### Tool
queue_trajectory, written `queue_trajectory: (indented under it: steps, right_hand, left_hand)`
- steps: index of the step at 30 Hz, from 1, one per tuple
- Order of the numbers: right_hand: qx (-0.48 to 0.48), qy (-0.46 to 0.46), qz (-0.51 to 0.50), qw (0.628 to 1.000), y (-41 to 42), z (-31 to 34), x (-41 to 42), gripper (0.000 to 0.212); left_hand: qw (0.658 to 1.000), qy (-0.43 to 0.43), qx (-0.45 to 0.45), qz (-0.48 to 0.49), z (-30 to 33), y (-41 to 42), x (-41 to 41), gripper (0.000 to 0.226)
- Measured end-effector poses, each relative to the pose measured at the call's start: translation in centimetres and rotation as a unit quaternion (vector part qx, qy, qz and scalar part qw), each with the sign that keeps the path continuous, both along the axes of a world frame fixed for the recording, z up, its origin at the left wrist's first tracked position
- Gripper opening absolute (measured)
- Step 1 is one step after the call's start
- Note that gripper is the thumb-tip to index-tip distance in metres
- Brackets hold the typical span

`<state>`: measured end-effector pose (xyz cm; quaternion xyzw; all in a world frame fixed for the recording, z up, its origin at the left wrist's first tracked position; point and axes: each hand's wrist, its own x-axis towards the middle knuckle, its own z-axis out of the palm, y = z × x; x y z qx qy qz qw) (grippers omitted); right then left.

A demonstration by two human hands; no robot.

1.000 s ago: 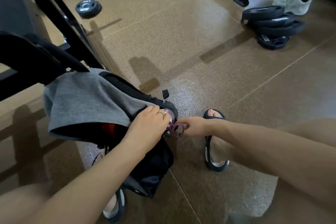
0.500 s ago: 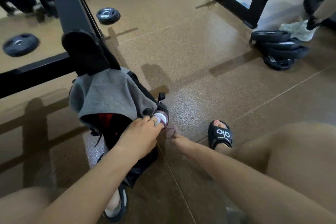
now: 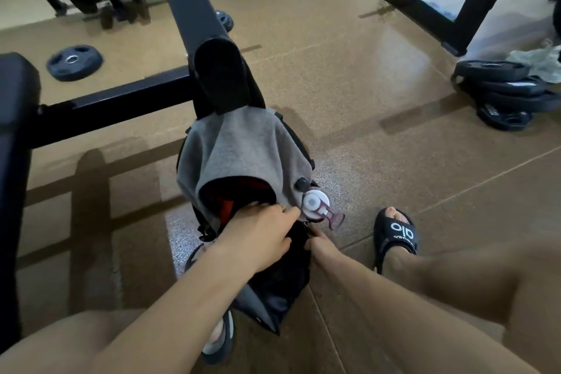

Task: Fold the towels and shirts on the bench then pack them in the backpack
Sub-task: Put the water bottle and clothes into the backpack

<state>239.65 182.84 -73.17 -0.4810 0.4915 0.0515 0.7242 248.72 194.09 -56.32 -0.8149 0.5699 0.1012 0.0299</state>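
Backpack stands at 6 o'clock, grey cloth draped over its mouth. Our right hand has released the bottle loop, now pinching the bag; left hand grips the opening. Packing nears closure.

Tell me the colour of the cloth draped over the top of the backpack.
Grey: the cloth draped over the black backpack is plain grey, seen in the head view.
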Motion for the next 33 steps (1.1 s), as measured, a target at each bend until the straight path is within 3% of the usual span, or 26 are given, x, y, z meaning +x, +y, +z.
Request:
queue_trajectory:
  steps: [5, 7, 11, 16, 20, 24, 27, 33]
  right_hand:
    - [0.036, 0.072, -0.005, 0.997, 0.0, -0.9, -0.3, 0.031]
    - [0.067, 0.062, -0.033, 0.995, 0.6, 0.2, -0.1, 0.007]
    - [0.104, 0.019, -0.118, 0.987, 1.0, 0.8, 0.8, 0.027]
    - [0.082, -0.026, -0.114, 0.99, 1.2, 0.9, 1.7, 0.034]
    - [0.05, -0.01, -0.128, 0.99, 0.8, 0.8, 1.8, 0.03]
    - [0.016, -0.004, -0.087, 0.996, 0.3, 1.2, 1.6, 0.029]
    - [-0.002, -0.009, -0.055, 0.998, -0.2, 1.0, 1.2, 0.032]
    - [-0.011, 0.017, -0.013, 1.0, -0.9, 0.4, 0.9, 0.017]
  left_hand:
    - [1.0, -0.016, 0.001, 0.021, 0.4, -0.3, 0.1, 0.038]
    - [1.0, -0.006, 0.002, 0.029, 0.2, -0.5, 0.4, 0.037]
    - [0.999, 0.033, -0.001, 0.029, -0.3, -0.8, 0.8, 0.031]
    - [0.998, 0.028, 0.043, 0.039, -0.9, -0.1, 0.1, 0.027]
    - [0.998, -0.01, 0.039, 0.051, -0.9, 0.5, 0.4, 0.038]
    - [0.998, 0.017, 0.019, 0.053, -0.6, 0.3, 0.9, 0.048]
    - [0.998, 0.032, 0.019, 0.053, -0.5, -0.2, 0.9, 0.049]
    - [0.997, 0.041, 0.035, 0.053, -0.2, -1.1, 0.8, 0.048]
